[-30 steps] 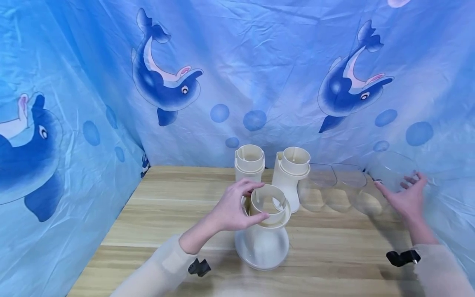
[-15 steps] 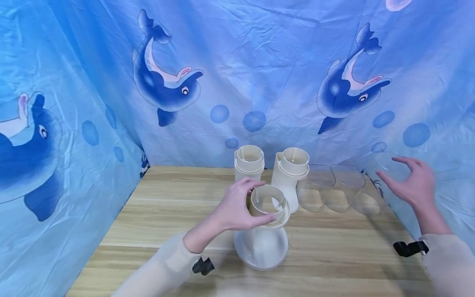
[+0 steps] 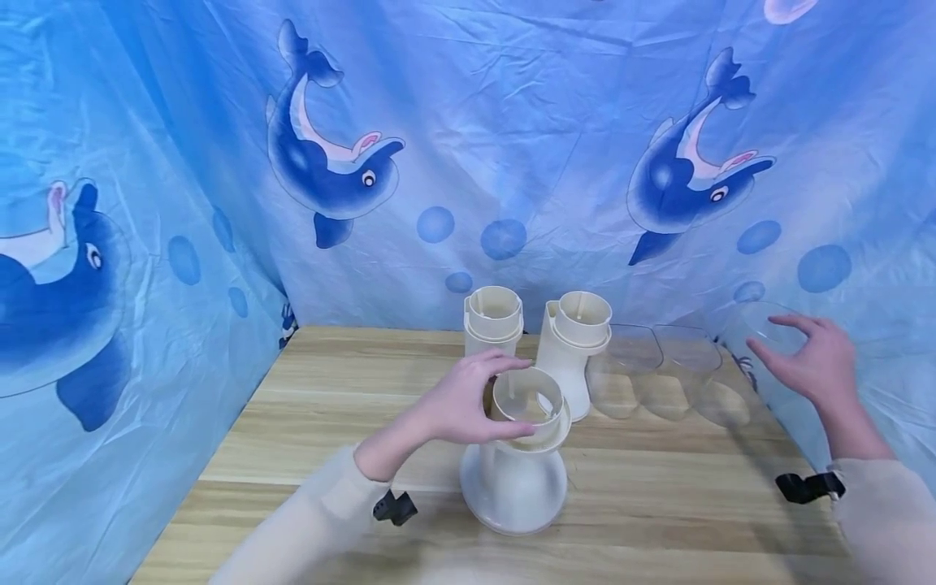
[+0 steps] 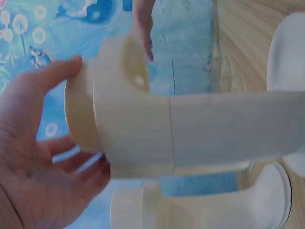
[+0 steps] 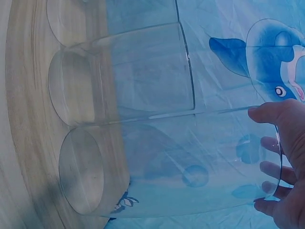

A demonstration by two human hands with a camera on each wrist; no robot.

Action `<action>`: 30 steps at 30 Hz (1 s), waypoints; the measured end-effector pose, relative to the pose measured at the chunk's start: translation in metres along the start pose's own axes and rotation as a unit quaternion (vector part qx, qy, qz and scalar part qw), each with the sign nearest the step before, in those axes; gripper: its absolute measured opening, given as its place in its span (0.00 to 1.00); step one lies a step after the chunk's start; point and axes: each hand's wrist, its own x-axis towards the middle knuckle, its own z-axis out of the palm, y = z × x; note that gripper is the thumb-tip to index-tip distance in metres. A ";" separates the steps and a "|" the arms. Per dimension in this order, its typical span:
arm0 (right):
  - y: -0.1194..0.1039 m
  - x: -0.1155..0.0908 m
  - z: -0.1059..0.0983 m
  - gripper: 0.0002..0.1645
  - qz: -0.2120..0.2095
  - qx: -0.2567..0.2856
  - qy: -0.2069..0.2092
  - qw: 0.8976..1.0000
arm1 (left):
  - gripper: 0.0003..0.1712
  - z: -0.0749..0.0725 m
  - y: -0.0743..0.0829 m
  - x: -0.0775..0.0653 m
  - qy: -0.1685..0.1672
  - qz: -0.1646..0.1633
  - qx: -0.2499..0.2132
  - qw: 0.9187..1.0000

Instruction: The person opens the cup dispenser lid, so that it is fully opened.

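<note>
A white stand (image 3: 515, 487) with a flared base and a cream collar stands upright on the table. My left hand (image 3: 468, 402) holds its cream top ring, thumb on the near side and fingers on the far side. In the left wrist view, the thumb and fingers span the cream collar (image 4: 128, 129). At the right, my right hand (image 3: 822, 361) grips the upper rim of a tall clear cylinder (image 5: 162, 167). The right wrist view shows the thumb on one side of that rim and several fingers seen through the clear wall.
Two similar white stands (image 3: 493, 325) with cream tops are behind the held one. Two more clear cylinders (image 5: 147, 71) stand in a row beside the gripped one. A blue dolphin-print curtain (image 3: 541, 162) hangs behind the wooden table (image 3: 329, 406).
My right hand has shifted right and turned at the clear cylinder's rim, its thumb and fingers now spread around it. My left hand has stayed on the stand's top, almost unmoved.
</note>
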 end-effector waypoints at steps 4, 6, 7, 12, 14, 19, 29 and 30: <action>0.002 0.000 -0.001 0.36 0.000 0.000 0.001 1.000 | 0.47 -0.008 -0.007 0.001 -0.036 0.040 -0.018 0.998; 0.004 0.000 -0.001 0.36 0.000 -0.003 0.000 1.000 | 0.49 -0.008 -0.004 0.000 -0.026 0.040 -0.013 0.999; 0.004 0.001 -0.001 0.36 0.001 -0.004 -0.001 1.000 | 0.50 -0.006 0.000 0.000 -0.013 0.034 -0.005 0.999; 0.007 0.002 0.001 0.37 0.007 -0.002 0.002 1.000 | 0.55 0.010 0.020 -0.004 0.058 -0.027 0.053 0.997; 0.007 0.002 0.003 0.37 0.007 -0.004 0.005 1.000 | 0.54 0.013 0.024 -0.005 0.073 -0.040 0.062 0.995; 0.005 0.003 0.005 0.36 -0.001 -0.004 0.010 1.000 | 0.51 0.008 0.019 -0.006 0.057 -0.035 0.051 0.996; 0.003 0.001 0.005 0.36 -0.005 0.009 0.015 1.000 | 0.53 -0.020 -0.006 -0.015 -0.022 0.042 -0.002 0.999; 0.003 0.001 0.005 0.36 -0.004 0.009 0.014 1.000 | 0.54 -0.020 -0.004 -0.016 -0.016 0.042 0.007 0.999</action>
